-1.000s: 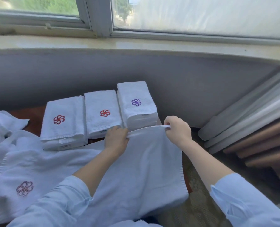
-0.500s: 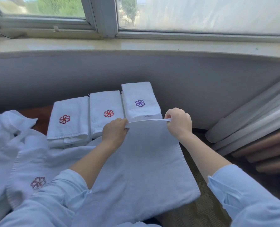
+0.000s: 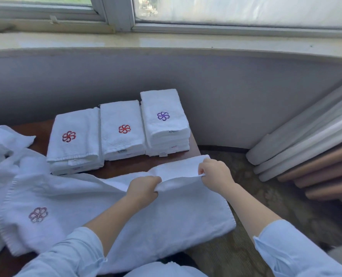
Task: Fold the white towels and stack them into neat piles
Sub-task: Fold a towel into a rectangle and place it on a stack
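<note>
A white towel lies spread over the wooden table in front of me. My left hand grips a bunched fold near its far edge. My right hand pinches the far right part of the same edge, lifted a little. Behind them stand three piles of folded white towels: a left pile with a red flower mark, a middle pile with a red mark, and a taller right pile with a purple mark.
Several loose white towels, one with a dull pink flower mark, lie heaped on the table's left. A grey wall under a window sill runs close behind the piles. Folded curtains hang at the right, above patterned carpet.
Both hands have drawn the towel's far edge back toward me, away from the piles. The edge, stretched taut before, now sags and bunches in my left hand.
</note>
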Motion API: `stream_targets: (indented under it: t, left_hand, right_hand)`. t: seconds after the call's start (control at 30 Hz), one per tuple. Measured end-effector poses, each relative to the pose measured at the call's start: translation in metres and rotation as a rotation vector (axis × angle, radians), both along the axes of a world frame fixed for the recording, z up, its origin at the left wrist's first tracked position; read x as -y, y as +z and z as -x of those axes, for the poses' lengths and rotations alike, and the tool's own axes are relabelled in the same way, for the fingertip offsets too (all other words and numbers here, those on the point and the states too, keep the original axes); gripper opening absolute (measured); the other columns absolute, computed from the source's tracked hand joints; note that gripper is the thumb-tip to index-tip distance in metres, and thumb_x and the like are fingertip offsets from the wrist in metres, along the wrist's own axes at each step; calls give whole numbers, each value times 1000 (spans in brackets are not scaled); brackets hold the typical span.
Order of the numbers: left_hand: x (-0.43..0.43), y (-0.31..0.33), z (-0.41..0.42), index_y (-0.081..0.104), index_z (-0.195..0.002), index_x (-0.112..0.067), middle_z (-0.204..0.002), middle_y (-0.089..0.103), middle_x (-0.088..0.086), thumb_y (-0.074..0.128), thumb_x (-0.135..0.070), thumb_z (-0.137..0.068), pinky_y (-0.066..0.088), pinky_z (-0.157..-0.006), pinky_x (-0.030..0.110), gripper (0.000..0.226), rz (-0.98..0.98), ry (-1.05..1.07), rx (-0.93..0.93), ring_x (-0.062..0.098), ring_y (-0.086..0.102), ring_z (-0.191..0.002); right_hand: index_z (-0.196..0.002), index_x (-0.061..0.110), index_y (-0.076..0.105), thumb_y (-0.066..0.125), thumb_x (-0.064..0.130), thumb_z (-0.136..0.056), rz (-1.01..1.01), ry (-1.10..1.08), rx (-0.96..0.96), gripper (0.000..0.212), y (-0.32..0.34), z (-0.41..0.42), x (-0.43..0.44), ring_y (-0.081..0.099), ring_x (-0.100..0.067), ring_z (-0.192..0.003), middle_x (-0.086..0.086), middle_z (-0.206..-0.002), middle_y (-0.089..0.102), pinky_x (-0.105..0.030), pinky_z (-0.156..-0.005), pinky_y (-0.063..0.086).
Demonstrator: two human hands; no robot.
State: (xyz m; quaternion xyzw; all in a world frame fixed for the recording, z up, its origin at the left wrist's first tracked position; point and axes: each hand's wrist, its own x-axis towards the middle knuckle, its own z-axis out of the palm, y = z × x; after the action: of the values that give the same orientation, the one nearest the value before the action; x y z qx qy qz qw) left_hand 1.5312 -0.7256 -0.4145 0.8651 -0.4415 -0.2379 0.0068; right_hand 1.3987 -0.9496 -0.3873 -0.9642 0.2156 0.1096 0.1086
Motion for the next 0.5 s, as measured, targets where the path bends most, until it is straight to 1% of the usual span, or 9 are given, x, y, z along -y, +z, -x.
stream_targets:
  t: [0.07, 0.13, 0.17, 0.2, 0.23, 0.3, 0.33, 0.43, 0.5]
  left_hand:
    - [-2, -7, 9, 54, -115, -28, -113, 61, -6, 53, -28, -90, 43, -76, 30, 25, -47, -16, -50, 19, 57, -108]
    - [-4, -14, 17, 51, -129, -32, -118, 59, -8, 55, -32, -90, 42, -78, 28, 39, -69, -4, -125, 16, 56, -109]
    - [-5, -15, 20, 49, -131, -33, -118, 58, -8, 57, -34, -89, 41, -77, 28, 43, -69, 0, -159, 16, 57, -107]
    - [-7, -17, 22, 48, -133, -34, -117, 56, -7, 59, -35, -88, 42, -77, 28, 47, -66, -4, -183, 16, 57, -105]
    - [-8, -18, 24, 46, -134, -35, -117, 55, -7, 60, -36, -87, 43, -78, 29, 49, -60, -19, -195, 16, 57, -104]
    - [-11, -19, 26, 44, -138, -35, -120, 53, -6, 59, -37, -88, 46, -80, 31, 53, -56, -54, -208, 16, 57, -105]
    - [-12, -19, 27, 42, -141, -34, -123, 51, -5, 58, -38, -89, 48, -82, 32, 54, -57, -64, -214, 16, 57, -107]
    - [-15, -20, 30, 35, -147, -31, -129, 46, -3, 55, -35, -94, 48, -85, 35, 58, -67, -114, -218, 17, 54, -111]
    - [-13, -21, 32, 33, -149, -29, -129, 45, -2, 53, -32, -95, 48, -83, 36, 58, -71, -136, -209, 18, 52, -111]
  right_hand:
    - [-105, 21, 67, 52, 11, -87, -27, 25, -121, 26, -9, 9, -6, 57, -22, -97, 3, -113, 58, -27, -76, 32]
    - [-111, 25, 66, 56, 24, -88, -88, 44, -249, 25, -17, 15, -11, 55, -21, -104, 4, -117, 55, -28, -85, 33]
    - [-114, 26, 64, 58, 32, -86, -117, 47, -276, 29, -20, 18, -15, 53, -21, -107, 4, -118, 53, -30, -89, 34]
    - [-118, 26, 64, 60, 38, -84, -136, 43, -263, 36, -22, 21, -19, 52, -21, -109, 3, -120, 51, -31, -92, 36]
    - [-122, 25, 62, 60, 40, -84, -152, 34, -210, 41, -25, 24, -24, 51, -21, -111, 3, -122, 51, -31, -93, 37]
    - [-130, 22, 58, 56, 36, -88, -206, 19, -89, 44, -32, 30, -39, 47, -19, -118, 3, -129, 50, -31, -92, 39]
    - [-133, 22, 55, 54, 33, -90, -234, 25, -69, 44, -35, 32, -48, 45, -19, -120, 3, -132, 48, -31, -91, 40]
    - [-133, 22, 51, 53, 26, -89, -249, 59, -135, 44, -44, 34, -67, 40, -24, -122, 0, -133, 40, -32, -86, 40]
    - [-132, 20, 49, 54, 25, -88, -232, 53, -152, 44, -46, 33, -70, 38, -26, -122, -3, -133, 38, -33, -85, 40]
